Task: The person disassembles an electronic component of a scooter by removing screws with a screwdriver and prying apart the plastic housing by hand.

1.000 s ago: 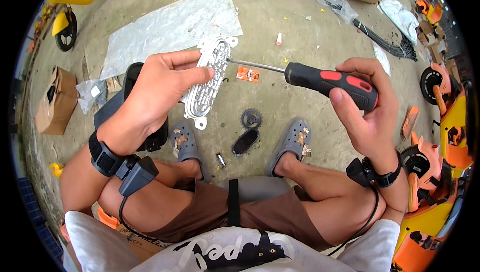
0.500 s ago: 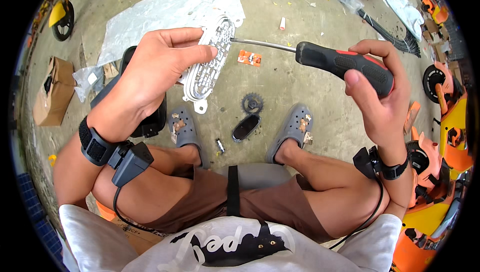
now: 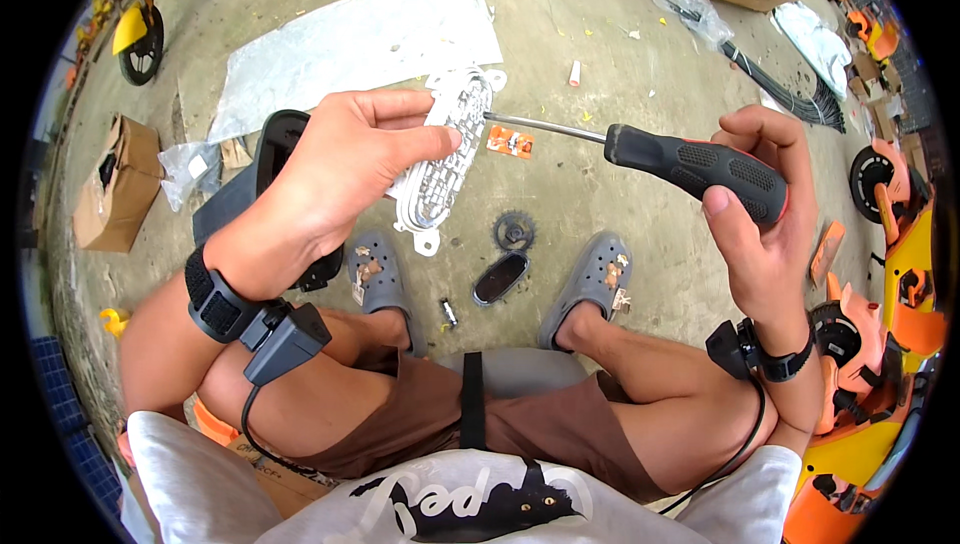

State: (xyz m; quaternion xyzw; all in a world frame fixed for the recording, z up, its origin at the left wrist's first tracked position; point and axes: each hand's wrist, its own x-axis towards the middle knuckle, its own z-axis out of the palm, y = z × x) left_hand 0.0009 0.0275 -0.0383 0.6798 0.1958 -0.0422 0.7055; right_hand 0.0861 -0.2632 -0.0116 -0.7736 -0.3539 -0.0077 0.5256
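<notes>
The silvery oval part (image 3: pixel 447 176) is pinched between the thumb and fingers of the left hand (image 3: pixel 345 159). The right hand (image 3: pixel 768 259) grips the handle of a screwdriver (image 3: pixel 690 166), its tip at the part's edge, right of the left hand. On the floor (image 3: pixel 560 19) between both hands lie an orange card (image 3: pixel 510 142), a toothed ring (image 3: pixel 514 231) and a dark oval piece (image 3: pixel 500 278).

A long oval part (image 3: pixel 452 166), with a white rim, end tabs and a silvery faceted face, is held up left of centre, its far end slanting right. A screwdriver (image 3: pixel 640 149) with a black-and-red handle points left beside it, its tip at the part's right edge; contact is unclear.
</notes>
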